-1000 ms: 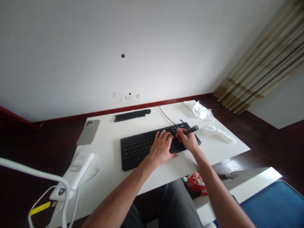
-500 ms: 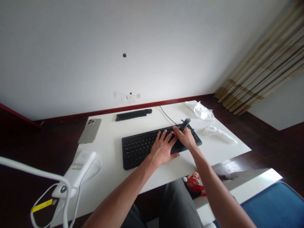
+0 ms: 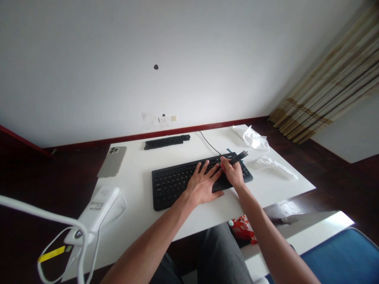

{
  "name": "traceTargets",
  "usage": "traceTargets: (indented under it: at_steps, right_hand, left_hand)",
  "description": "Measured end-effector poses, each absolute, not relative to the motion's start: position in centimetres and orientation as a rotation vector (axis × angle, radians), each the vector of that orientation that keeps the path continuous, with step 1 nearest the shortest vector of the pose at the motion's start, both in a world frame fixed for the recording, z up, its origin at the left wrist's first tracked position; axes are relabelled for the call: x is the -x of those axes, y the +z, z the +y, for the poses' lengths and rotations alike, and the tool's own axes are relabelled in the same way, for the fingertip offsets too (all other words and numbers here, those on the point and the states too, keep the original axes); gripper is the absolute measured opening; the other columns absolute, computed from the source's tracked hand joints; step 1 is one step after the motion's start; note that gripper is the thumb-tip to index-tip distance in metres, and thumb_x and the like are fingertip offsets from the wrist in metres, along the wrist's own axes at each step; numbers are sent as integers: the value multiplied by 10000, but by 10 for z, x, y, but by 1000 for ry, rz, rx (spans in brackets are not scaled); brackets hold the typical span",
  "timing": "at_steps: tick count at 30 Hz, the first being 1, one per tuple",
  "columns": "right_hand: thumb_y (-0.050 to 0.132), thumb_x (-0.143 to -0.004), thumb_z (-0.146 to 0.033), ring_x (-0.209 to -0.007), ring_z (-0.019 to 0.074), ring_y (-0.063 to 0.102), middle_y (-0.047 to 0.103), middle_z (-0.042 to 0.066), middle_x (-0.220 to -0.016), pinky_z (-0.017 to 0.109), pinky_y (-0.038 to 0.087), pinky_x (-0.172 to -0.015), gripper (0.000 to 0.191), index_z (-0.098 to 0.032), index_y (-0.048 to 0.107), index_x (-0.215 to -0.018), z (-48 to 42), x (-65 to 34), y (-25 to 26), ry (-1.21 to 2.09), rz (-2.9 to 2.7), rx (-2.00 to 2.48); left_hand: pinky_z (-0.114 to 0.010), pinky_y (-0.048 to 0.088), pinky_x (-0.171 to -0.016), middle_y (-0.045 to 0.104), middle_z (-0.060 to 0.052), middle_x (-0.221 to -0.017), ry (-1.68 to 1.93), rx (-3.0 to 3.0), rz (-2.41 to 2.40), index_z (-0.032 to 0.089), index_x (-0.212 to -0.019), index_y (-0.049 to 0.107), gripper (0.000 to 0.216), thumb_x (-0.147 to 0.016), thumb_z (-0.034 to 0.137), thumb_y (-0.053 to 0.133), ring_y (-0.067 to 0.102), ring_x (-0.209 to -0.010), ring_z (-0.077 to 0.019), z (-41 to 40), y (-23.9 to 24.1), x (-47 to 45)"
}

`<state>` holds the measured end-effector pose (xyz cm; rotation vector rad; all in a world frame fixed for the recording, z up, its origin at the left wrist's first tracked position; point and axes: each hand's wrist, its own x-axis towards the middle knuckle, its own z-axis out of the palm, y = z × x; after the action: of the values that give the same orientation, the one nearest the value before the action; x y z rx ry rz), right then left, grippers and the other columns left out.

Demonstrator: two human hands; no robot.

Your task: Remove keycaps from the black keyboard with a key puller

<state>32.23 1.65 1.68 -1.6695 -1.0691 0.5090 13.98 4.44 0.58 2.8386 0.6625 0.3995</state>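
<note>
Evidently mid-pry, both hands busy

Seemingly in the middle of working a slim black plastic tool [image 3: 239, 157] against the keycaps at the right end of the flat black corded keyboard [image 3: 171, 185]. Closed round the tool's lower end: right hand [image 3: 235, 175], tip poking up and away toward 2 o'clock. Laid flat on the keys just at 9 o'clock of it: left hand [image 3: 204, 185], fingers spread wide, holding nothing, apparently bracing the board against the white worktop [image 3: 139, 173]. Hands touching or nearly so; cannot tell which. Keyboard at the worktop's centre, directly under both hands.

Next move, by judgement: tool tip brought down to a key's edge, with steady downward pressure from the left to stop any sliding.

Farther off: loose strip of black keys [image 3: 166, 141] at 12 o'clock, grey smartphone [image 3: 112, 161] at 10 o'clock, crumpled white plastic wrappers [image 3: 254, 139] at 2 o'clock.
</note>
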Motion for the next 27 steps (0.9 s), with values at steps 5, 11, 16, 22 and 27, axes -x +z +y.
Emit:
traceTargets:
  at_steps: [5, 11, 16, 22, 27]
  right_hand:
    - [549, -982, -409, -516, 136, 411, 436, -22, -503, 316, 359, -553, 508, -231, 430, -522, 16, -323, 14, 493, -1066, 1648]
    - [549, -976, -408, -522, 136, 401, 421, -23, -513, 312, 352, -544, 496, -234, 420, -529, 17, -324, 13, 517, -1040, 1627]
    - [556, -964, -393, -519, 132, 395, 419, -23, -502, 310, 352, -540, 494, -230, 423, -518, 16, -321, 18, 525, -1033, 1642]
    - [552, -945, -365, -504, 132, 395, 418, -21, -484, 315, 356, -531, 483, -233, 402, -505, 13, -317, 28, 536, -1043, 1648]
    - [564, -938, -394, -501, 131, 387, 414, -23, -485, 312, 347, -519, 473, -229, 429, -516, 14, -317, 25, 534, -1008, 1664]
  left_hand:
    - [-626, 156, -1317, 274, 36, -1737, 373, -2842, 639, 261, -1672, 278, 849, -971, 683, 507, 128, -1623, -401, 44, 6, -141]
    - [-634, 142, -1320, 274, 43, -1735, 386, -2820, 640, 259, -1673, 277, 846, -973, 664, 525, 132, -1620, -408, 43, 5, -141]
    - [-638, 129, -1319, 287, 35, -1731, 401, -2799, 640, 263, -1669, 287, 850, -963, 659, 547, 133, -1619, -413, 43, 5, -141]
    - [-641, 142, -1309, 344, 19, -1712, 398, -2788, 645, 287, -1653, 324, 841, -941, 654, 581, 163, -1613, -413, 45, 6, -143]
    - [-639, 143, -1310, 321, 25, -1721, 390, -2800, 642, 267, -1654, 320, 839, -950, 661, 551, 159, -1613, -414, 44, 7, -143]
